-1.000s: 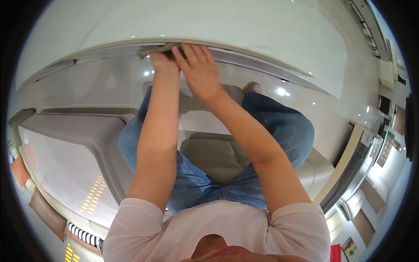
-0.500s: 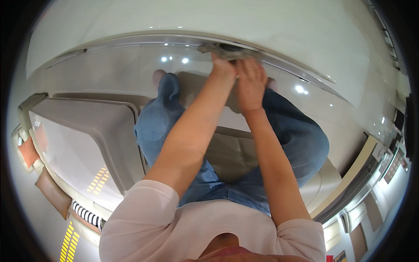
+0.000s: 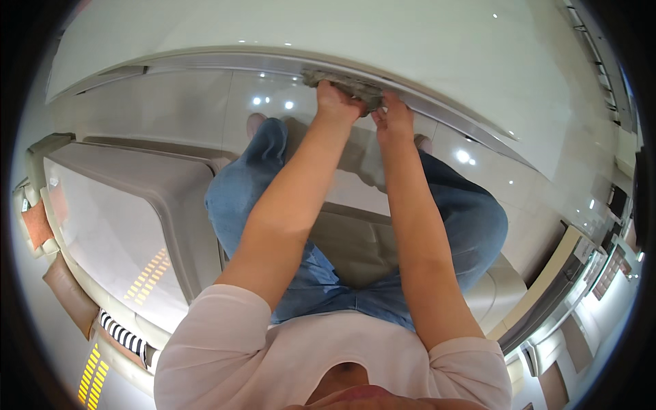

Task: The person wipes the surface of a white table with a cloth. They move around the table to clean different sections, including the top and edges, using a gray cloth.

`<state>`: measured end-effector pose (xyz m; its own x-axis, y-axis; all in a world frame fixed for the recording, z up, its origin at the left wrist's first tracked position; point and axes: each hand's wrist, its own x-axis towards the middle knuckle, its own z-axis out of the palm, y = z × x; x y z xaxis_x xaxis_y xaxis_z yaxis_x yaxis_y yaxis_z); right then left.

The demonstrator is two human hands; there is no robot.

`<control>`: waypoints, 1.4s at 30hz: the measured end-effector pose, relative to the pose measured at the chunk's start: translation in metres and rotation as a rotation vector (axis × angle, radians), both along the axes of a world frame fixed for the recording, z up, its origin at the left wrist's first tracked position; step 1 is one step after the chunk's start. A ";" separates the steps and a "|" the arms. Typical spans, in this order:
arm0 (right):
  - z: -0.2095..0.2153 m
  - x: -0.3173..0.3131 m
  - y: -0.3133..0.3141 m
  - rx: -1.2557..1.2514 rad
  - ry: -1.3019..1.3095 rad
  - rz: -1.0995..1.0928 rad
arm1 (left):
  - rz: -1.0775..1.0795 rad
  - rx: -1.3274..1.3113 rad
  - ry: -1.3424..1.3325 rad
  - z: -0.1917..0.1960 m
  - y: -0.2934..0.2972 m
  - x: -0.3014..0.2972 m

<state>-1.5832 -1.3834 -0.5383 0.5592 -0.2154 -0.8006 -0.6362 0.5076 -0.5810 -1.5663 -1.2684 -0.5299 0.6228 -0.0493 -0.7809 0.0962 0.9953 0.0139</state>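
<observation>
A crumpled greyish-brown cloth [image 3: 350, 85] is bunched up beside the metal-looking edge strip [image 3: 266, 63] of the large white surface ahead of me. My left hand [image 3: 336, 104] is closed on its near side, with the thumb up against the folds. At the cloth's right end is my right hand [image 3: 396, 121], its thumb and fingers bent around the end of the bundle. Part of the right fingers is hidden by the cloth and the edge. Both arms reach forward between my knees.
The white glossy surface [image 3: 383, 34] fills the far side. I sit on a beige seat [image 3: 355, 249] with my knees apart, over a shiny tiled floor [image 3: 198, 109]. At left stands a grey chair-like piece [image 3: 174, 184]; at right, a dark-edged cabinet [image 3: 550, 280].
My right hand has drawn back from on top of the cloth to its right end, turning and curling its fingers. The left hand has shifted slightly left, and the cloth shows more of its folds.
</observation>
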 end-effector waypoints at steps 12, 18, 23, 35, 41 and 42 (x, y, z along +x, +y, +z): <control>0.142 -0.104 -0.034 0.041 -0.433 -0.102 | -0.093 0.512 -0.495 0.108 0.022 -0.154; 0.210 -0.132 -0.088 0.164 -0.825 -0.164 | -0.255 1.052 -0.522 0.144 0.023 -0.190; 0.244 -0.144 -0.112 0.315 -0.997 -0.129 | -0.158 1.856 -0.755 0.192 -0.002 -0.181; 0.248 -0.143 -0.117 0.386 -0.766 -0.180 | -0.188 1.398 -0.659 0.233 0.002 -0.187; 0.267 -0.148 -0.090 0.711 -0.598 -0.219 | -0.153 1.384 -0.592 0.260 0.029 -0.214; 0.268 -0.148 -0.086 0.676 -0.600 -0.200 | -0.096 1.447 -0.617 0.268 0.031 -0.219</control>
<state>-1.7311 -1.4698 -0.2700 0.9237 0.0548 -0.3792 -0.1884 0.9268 -0.3250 -1.7856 -1.2373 -0.2615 0.8888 0.4282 0.1632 -0.2241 0.0956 0.9699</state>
